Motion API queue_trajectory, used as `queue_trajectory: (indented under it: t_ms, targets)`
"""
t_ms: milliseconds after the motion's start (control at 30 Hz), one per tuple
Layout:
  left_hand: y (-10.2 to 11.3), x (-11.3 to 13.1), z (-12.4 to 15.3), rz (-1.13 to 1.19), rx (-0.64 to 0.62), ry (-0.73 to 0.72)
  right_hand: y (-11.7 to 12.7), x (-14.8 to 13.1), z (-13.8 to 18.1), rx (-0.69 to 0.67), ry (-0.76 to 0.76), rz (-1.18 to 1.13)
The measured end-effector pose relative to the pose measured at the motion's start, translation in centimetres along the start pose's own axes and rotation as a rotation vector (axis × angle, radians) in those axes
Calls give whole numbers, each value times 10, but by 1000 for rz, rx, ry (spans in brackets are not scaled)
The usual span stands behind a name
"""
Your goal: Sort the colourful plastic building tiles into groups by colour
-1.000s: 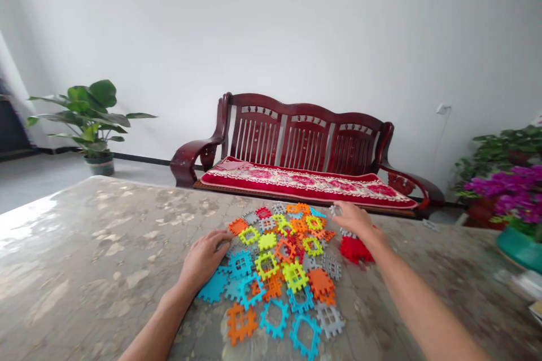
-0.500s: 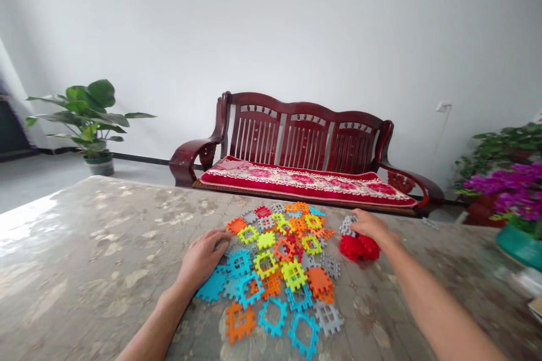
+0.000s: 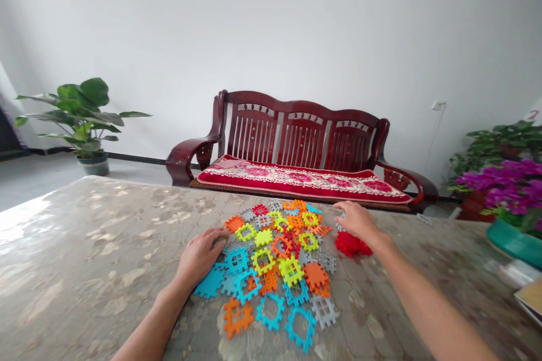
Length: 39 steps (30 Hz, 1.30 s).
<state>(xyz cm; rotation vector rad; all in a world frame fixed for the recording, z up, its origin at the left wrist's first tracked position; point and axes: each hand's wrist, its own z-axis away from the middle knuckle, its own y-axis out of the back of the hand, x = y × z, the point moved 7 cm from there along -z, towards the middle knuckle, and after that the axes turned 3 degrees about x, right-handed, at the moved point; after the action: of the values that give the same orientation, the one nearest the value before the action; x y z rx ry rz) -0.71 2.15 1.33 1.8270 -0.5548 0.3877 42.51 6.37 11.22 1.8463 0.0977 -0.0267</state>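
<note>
Surface: patterned tabletop (image 3: 97, 282), shiny, with a glare patch at its far left corner.
Toothed pieces, main heap (image 3: 263, 238): between the two hands; blue, orange, yellow-green, grey and some red, many overlapping, some solid, some with window openings.
Heap, near side: orange window piece (image 3: 237, 317), two blue rings and a grey window piece (image 3: 324, 311), lying flat.
Red pile (image 3: 351, 244): apart from the heap, on its right; red pieces gathered together, partly behind the right wrist.
Grey pieces (image 3: 340, 226): just beyond the red pile, mostly covered by the right hand; count not readable.
Left hand (image 3: 203, 254): palm down at the heap's left side, fingers loosely bent, thumb apart, nothing seen in the grasp; fingertips just beside an orange solid piece (image 3: 234, 224), contact uncertain.
Right hand (image 3: 358, 223): over the grey pieces, thumb and forefinger slightly parted; whether it grips one cannot be told.
Handling, grey: best pinched by a single edge and moved level; a low wrist could push the red pile askew.
Handling, heap: topmost pieces first, lifted straight up, since interleaved teeth may drag neighbours along; the left hand could steady the blue edge meanwhile.
</note>
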Motion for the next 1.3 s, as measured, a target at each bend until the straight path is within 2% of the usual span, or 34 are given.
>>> queue_trajectory:
  t_ms: [233, 333, 500, 600, 733, 1000, 1167, 1300]
  targets:
    - [-2, -2, 0, 1, -5, -4, -30, -68, 24, -136, 211, -286]
    - [-1, 0, 1, 8, 1, 2, -36, -99, 37, -125, 280, -369]
    - [0, 2, 1, 15, -15, 8, -37, -160, 63, -112, 500, -376]
    - [1, 2, 1, 14, -18, 14, -43, -180, 75, -154, 585, -331]
    - [2, 5, 2, 19, -15, 11, -50, -173, 77, -168, 549, -370]
    - [3, 8, 2, 12, -26, 15, -37, -138, 76, -91, 441, -284]
    - [4, 8, 2, 8, -20, 11, -40, -144, 74, -30, 370, -284]
    - [3, 7, 2, 6, -23, 3, -45, -161, 70, -55, 395, -291]
